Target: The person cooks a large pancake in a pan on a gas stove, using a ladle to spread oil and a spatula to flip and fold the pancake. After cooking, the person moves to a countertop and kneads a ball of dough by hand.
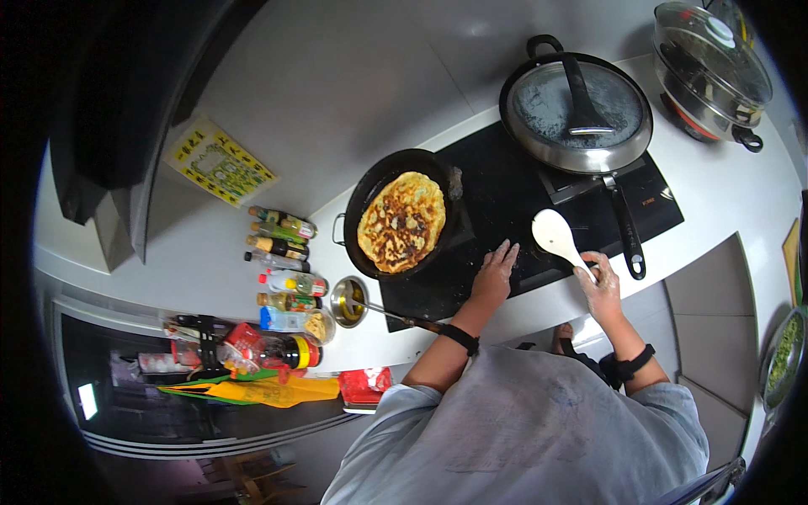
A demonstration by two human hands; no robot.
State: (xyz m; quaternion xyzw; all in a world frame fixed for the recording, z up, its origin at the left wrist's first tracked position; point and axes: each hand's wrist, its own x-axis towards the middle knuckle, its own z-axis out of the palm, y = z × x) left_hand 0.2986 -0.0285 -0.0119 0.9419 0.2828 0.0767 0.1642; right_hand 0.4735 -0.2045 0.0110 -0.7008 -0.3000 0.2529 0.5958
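Observation:
The white spoon (554, 232), with a broad head and a small dark mark on it, is held by its handle in my right hand (603, 289) above the cooktop's front edge. My left hand (495, 273) holds nothing; its whitened fingers reach out over the black cooktop (489, 189). Left of it stands a black pan (363, 189) containing a browned flatbread (404, 221). A small metal bowl (341, 297) of yellow liquid, seemingly oil, sits in front of the pan. From it a ladle (394, 312) extends toward my left forearm.
A frying pan (644, 136) with a glass lid (536, 95) stands back right, its handle pointing toward me. Beyond it is a lidded steamer pot (707, 82). Several seasoning bottles (284, 249) line the left counter. A bowl of chopped greens (783, 360) is at far right.

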